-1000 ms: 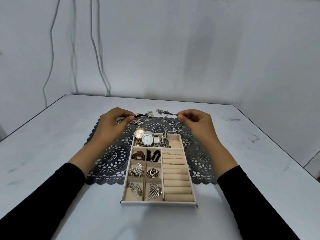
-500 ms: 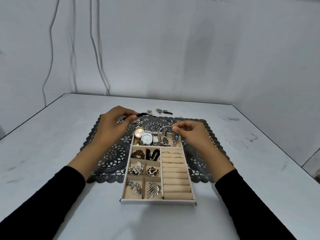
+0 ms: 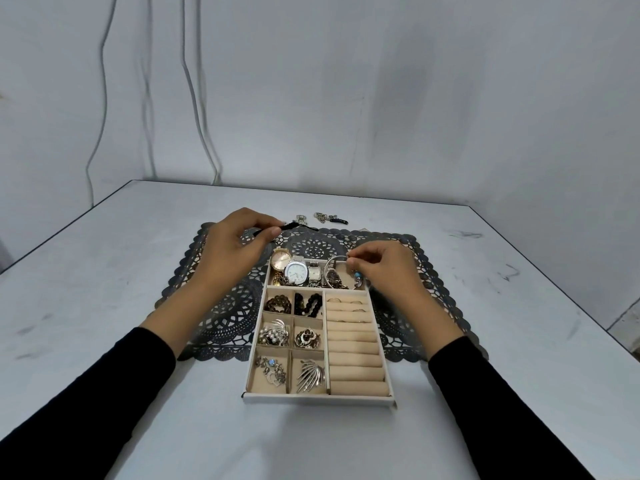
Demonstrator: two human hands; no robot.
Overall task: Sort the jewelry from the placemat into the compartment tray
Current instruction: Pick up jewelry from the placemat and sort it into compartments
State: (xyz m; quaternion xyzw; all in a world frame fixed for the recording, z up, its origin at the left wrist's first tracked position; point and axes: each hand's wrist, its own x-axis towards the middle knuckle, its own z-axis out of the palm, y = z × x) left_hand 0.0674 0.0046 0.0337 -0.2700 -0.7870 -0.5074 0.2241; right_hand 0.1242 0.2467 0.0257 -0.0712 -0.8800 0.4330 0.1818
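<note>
Left hand (image 3: 232, 251) raised over the far left of the placemat (image 3: 225, 306), thumb and forefinger pressed together on one end of a black cord bracelet (image 3: 298, 227); the cord runs out rightward from the pinch, above the mat's far edge. Right hand (image 3: 384, 268) over the far right corner of the compartment tray (image 3: 318, 400), fingertips closed on a silver bangle (image 3: 333, 264) — the hoop hangs into the long far compartment, with a small blue charm (image 3: 358, 274) just under the fingers. Same compartment holds a gold watch (image 3: 280, 260) and a silver watch (image 3: 297, 273), lying side by side and touching. The six small compartments on the left hold dark beads, brooches and pendants; the ring rolls (image 3: 356, 348) on the right carry a few rings in the far rows only. The tray sits on the mat's near edge, its front on the bare table (image 3: 104, 271). A few loose chain pieces (image 3: 323, 217) lie on the table just beyond the mat — too small to identify.
</note>
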